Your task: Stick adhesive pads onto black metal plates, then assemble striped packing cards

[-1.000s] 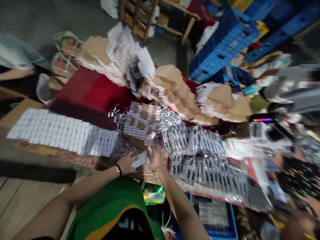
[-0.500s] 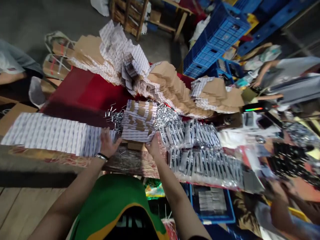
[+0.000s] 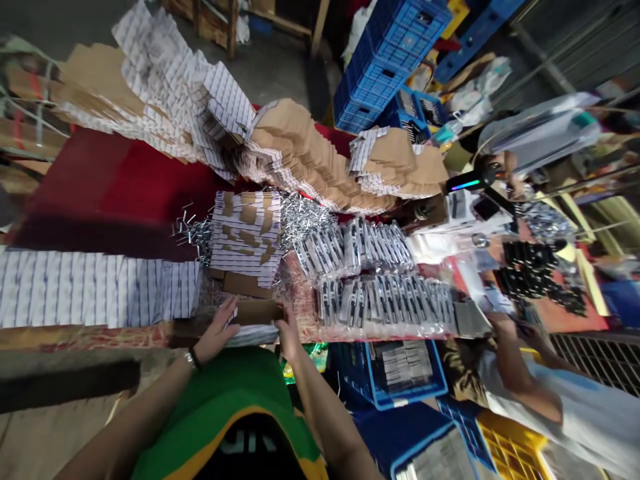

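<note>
My left hand (image 3: pixel 216 331) and my right hand (image 3: pixel 287 331) grip the two ends of a small stack of cards (image 3: pixel 253 320), brown side up, at the near edge of the table. Fingers of both hands curl round the stack. Just beyond it lies a pile of striped cards (image 3: pixel 245 233) with brown patches, flanked by heaps of silver metal clips (image 3: pixel 303 220). A row of overlapping striped cards (image 3: pixel 95 288) runs off to the left of my left hand.
Packs of packaged items in clear wrap (image 3: pixel 380 287) lie to the right. Fanned stacks of brown cards (image 3: pixel 310 160) cross the red table cover (image 3: pixel 115 187). Blue crates (image 3: pixel 385 60) stand behind; a blue bin (image 3: pixel 405 373) sits below. Another person's arm (image 3: pixel 520 373) reaches in at the right.
Both hands drew back from the striped pile to the near table edge and now hold a stack of cards between them. The camera has shifted right.
</note>
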`<state>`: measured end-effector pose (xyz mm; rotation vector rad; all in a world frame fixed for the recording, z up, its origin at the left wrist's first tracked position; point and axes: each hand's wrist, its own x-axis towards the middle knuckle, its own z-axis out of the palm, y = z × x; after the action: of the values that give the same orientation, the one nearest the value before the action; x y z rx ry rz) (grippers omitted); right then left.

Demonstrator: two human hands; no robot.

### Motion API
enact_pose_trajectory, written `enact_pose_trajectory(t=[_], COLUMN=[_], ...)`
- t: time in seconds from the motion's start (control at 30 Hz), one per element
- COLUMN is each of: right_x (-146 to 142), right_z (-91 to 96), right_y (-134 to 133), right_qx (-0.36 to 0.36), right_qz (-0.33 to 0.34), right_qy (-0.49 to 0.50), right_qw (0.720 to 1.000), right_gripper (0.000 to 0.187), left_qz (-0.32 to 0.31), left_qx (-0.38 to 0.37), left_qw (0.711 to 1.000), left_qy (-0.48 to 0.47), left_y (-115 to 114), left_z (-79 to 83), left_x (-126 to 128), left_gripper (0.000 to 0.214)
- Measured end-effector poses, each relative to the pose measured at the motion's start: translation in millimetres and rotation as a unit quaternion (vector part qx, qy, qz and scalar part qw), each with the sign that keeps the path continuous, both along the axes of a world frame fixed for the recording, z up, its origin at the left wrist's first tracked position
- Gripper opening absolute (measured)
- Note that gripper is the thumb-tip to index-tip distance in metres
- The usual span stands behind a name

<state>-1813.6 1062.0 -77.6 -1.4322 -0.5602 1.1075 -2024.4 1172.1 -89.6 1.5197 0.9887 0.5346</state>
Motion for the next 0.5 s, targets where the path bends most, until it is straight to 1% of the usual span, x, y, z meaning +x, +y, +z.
enact_pose_trajectory(t=[0.03, 0.07, 0.1, 0.13, 0.2, 0.23, 0.27, 0.33, 0.37, 0.43, 0.47, 0.5], right_x=[-6, -11, -17, -23, -35, -39, -42, -43, -43, -42, -42, -43], right_z=[2.8, 5.1, 6.7, 7.8, 9.2, 9.9, 10.9, 13.7, 15.1, 17.2, 17.6, 17.6], right_y=[-10, -20, -28, -35, -47, -51, -54, -57, -57, -51, -46, -41], right_qx=[-0.012, -0.029, -0.051, -0.077, -0.108, -0.110, -0.108, -0.111, -0.122, -0.158, -0.176, -0.192], right_qz=[0.013, 0.026, 0.038, 0.047, 0.048, 0.049, 0.057, 0.106, 0.144, 0.221, 0.247, 0.259], right_qy=[0.057, 0.116, 0.163, 0.186, 0.171, 0.152, 0.141, 0.137, 0.131, 0.087, 0.049, 0.007], right_qw=[0.998, 0.992, 0.985, 0.978, 0.978, 0.981, 0.982, 0.979, 0.973, 0.959, 0.951, 0.947], right_gripper=[0.058, 0.058, 0.056, 0.053, 0.037, 0.028, 0.024, 0.029, 0.038, 0.059, 0.063, 0.060], left_qz=[-0.021, -0.024, -0.016, -0.005, -0.006, -0.025, -0.056, -0.132, -0.164, -0.211, -0.229, -0.246], left_qx=[-0.034, -0.061, -0.077, -0.080, -0.067, -0.061, -0.059, -0.056, -0.053, -0.050, -0.049, -0.047], left_qw=[0.999, 0.998, 0.997, 0.997, 0.997, 0.996, 0.995, 0.989, 0.983, 0.967, 0.954, 0.939], left_qy=[-0.008, -0.008, -0.001, 0.015, 0.049, 0.055, 0.053, 0.046, 0.060, 0.137, 0.188, 0.235], left_y=[-12, -22, -32, -41, -54, -58, -60, -57, -52, -39, -32, -25], left_z=[0.4, 0.3, -0.2, -0.9, -1.3, -0.1, 2.5, 12.5, 19.4, 34.3, 41.1, 46.7], left_x=[-13, -24, -36, -46, -63, -71, -77, -84, -85, -80, -75, -69], left_gripper=[0.064, 0.062, 0.060, 0.058, 0.047, 0.040, 0.035, 0.037, 0.040, 0.052, 0.058, 0.058])
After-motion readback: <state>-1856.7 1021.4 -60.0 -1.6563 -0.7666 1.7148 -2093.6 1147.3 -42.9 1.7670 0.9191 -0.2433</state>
